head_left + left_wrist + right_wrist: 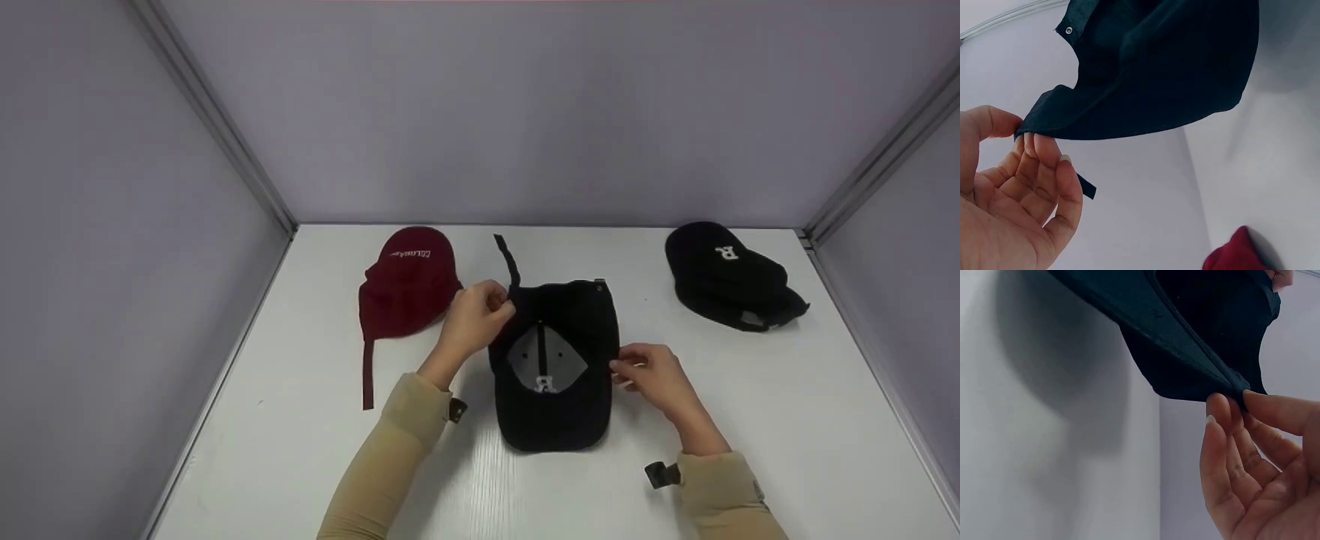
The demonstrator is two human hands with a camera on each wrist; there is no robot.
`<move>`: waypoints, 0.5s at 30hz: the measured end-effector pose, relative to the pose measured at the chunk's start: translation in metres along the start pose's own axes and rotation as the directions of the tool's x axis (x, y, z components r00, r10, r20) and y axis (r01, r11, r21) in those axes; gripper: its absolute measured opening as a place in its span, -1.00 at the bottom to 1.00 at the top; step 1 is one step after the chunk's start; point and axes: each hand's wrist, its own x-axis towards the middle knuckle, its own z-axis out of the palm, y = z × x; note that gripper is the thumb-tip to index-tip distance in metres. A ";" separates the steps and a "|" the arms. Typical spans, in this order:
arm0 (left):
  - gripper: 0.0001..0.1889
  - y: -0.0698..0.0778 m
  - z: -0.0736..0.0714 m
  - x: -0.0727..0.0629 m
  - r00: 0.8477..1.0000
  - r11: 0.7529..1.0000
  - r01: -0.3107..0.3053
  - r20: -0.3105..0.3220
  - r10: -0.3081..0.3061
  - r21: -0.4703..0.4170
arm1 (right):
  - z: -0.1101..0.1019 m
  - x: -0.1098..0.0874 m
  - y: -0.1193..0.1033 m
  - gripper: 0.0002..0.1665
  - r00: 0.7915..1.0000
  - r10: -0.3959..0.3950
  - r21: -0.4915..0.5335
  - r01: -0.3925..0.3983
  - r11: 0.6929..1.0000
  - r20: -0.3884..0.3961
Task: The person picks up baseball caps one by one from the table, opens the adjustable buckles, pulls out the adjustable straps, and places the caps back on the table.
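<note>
Between both hands a black baseball cap (555, 424) is held with its inside facing up and its brim toward the person. A grey lining patch (566, 360) shows in its crown, and a loose strap (508, 259) sticks out from its back edge. My left hand (478, 315) pinches the cap's edge near that strap. On the other side, my right hand (656, 375) pinches the edge near the brim between thumb and fingers. In the left wrist view a metal snap (1069, 30) shows at the cap's back opening.
To the left on the white table (300, 442) lies a dark red cap (409, 289), its strap stretched toward the person. Another black cap (724, 277) with a white letter lies at the back right. Grey panels (480, 112) enclose the table's back and sides.
</note>
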 end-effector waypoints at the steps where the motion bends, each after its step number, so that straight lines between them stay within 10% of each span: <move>1: -0.91 0.001 -0.002 0.001 1.000 1.000 -0.007 0.000 0.007 -0.002 | -0.001 0.000 -0.001 -0.78 1.000 0.001 -0.001 -0.001 1.000 0.003; 15: -0.88 0.029 -0.022 0.006 0.997 0.994 -0.031 -0.070 0.039 0.108 | -0.012 0.009 -0.025 -0.74 0.996 -0.001 0.045 0.005 0.999 -0.087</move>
